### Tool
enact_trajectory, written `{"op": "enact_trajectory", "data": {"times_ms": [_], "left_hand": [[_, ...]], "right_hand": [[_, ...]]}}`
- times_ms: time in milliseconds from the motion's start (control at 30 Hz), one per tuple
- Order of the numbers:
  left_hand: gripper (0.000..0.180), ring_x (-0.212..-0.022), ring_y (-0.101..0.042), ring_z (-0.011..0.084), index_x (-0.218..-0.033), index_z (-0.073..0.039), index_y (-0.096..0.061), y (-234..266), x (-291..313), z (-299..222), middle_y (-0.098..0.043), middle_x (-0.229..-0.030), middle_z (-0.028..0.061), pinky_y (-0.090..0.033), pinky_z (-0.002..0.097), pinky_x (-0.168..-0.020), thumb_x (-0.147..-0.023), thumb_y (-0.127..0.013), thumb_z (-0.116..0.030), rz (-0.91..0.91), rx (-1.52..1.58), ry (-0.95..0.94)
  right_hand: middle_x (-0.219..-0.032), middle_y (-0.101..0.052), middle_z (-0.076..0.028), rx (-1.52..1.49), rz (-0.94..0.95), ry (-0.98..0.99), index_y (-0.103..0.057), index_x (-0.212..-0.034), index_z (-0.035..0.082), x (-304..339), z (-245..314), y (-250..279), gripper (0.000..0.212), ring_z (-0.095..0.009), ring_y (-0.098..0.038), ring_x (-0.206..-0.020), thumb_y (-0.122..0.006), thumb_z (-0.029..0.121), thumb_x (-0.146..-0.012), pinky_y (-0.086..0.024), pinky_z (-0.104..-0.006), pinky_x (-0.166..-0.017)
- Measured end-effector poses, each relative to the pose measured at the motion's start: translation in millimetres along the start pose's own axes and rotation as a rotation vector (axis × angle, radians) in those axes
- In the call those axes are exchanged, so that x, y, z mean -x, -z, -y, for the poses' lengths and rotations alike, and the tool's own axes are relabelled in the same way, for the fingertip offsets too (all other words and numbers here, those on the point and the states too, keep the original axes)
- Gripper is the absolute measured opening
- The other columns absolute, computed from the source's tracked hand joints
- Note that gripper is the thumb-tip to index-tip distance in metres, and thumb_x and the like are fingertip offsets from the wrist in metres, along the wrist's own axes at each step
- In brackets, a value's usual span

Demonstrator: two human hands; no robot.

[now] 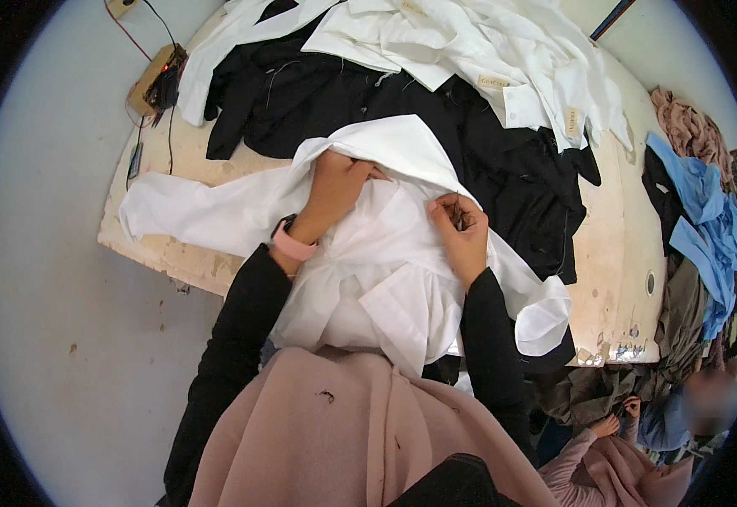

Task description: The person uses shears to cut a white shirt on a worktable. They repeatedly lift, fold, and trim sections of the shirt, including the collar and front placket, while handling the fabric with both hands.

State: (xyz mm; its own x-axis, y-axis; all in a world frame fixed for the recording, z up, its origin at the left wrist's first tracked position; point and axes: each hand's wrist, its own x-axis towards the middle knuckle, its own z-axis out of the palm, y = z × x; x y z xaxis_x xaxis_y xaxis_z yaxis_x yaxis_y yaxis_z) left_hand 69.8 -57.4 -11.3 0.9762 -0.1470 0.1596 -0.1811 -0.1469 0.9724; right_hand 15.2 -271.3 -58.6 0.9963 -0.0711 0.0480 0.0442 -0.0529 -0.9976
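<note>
A white shirt (360,228) lies spread before me, one sleeve stretched left over the table and a cuff hanging at the lower right. Its upper part is folded back. My left hand (339,190), with a watch on a pink strap, reaches under that fold, its fingers closed on the cloth and partly hidden. At the right edge of the fold, my right hand (463,232) has its fingers curled against the thumb. Something dark shows inside those fingers, too small to make out. The lower part of the shirt bunches against my body.
Black garments (318,106) lie beyond the shirt, with several white shirts (461,42) heaped over them. Wires and a small box-like device (164,83) sit at the wooden table's left edge. Blue garments (710,220) hang at the right. Another person's hand (606,425) is at the lower right.
</note>
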Motion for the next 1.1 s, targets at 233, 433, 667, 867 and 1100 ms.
{"op": "enact_trajectory", "data": {"times_ms": [233, 433, 667, 867, 1100], "left_hand": [[0.031, -0.111, -0.066, 0.0224, -0.121, 0.006, -0.062, 124, 61, -59, -0.07, -0.114, 0.0169, -0.05, 0.0333, -0.097, -0.096, -0.065, -0.013, 0.353, 0.108, 0.057], [0.055, -0.118, -0.061, 0.0233, -0.139, 0.0, -0.052, 162, 80, -40, -0.06, -0.136, 0.0164, -0.046, 0.0351, -0.099, -0.093, -0.073, -0.023, -0.75, -0.953, -0.206], [0.058, -0.087, -0.063, 0.019, -0.13, -0.009, -0.063, 85, 56, -28, -0.069, -0.106, 0.0101, -0.049, 0.032, -0.074, -0.083, -0.082, -0.037, -0.264, -0.513, -0.111], [0.033, -0.06, -0.037, 0.006, -0.087, 0.003, -0.064, 90, 16, -38, -0.055, -0.064, -0.0007, -0.033, 0.0243, -0.053, -0.095, -0.071, -0.028, -0.184, -0.204, -0.101], [0.031, -0.051, -0.045, 0.0005, -0.091, -0.005, -0.066, 99, 17, -104, -0.059, -0.067, -0.0061, -0.037, 0.0186, -0.046, -0.099, -0.064, -0.034, -0.2, 0.049, -0.164]], "right_hand": [[-0.081, -0.061, 0.006, 0.003, -0.005, 0.056, -0.072, -0.1, 0.002, -2, 7, 0, 0.014, -0.001, -0.048, -0.072, -0.073, 0.013, -0.092, -0.036, -0.0188, -0.062], [-0.1, -0.063, -0.003, 0.226, -0.081, 0.256, -0.069, -0.104, 0.004, 9, 37, -12, 0.021, -0.01, -0.06, -0.09, -0.075, 0.006, -0.084, -0.045, -0.0216, -0.063], [-0.111, -0.065, -0.008, 0.69, -0.461, 0.379, -0.065, -0.118, 0.009, 18, 46, 7, 0.041, -0.025, -0.066, -0.104, -0.079, 0.02, -0.082, -0.052, -0.0385, -0.078], [-0.096, -0.072, -0.009, 0.916, -0.397, 0.172, -0.069, -0.105, 0.011, 22, 74, 57, 0.025, -0.031, -0.07, -0.09, -0.074, 0.022, -0.084, -0.053, -0.0391, -0.077], [-0.082, -0.072, -0.012, 1.112, -0.465, 0.424, -0.067, -0.105, 0.013, 13, 175, 66, 0.022, -0.034, -0.07, -0.075, -0.07, 0.026, -0.087, -0.051, -0.0394, -0.065]]}}
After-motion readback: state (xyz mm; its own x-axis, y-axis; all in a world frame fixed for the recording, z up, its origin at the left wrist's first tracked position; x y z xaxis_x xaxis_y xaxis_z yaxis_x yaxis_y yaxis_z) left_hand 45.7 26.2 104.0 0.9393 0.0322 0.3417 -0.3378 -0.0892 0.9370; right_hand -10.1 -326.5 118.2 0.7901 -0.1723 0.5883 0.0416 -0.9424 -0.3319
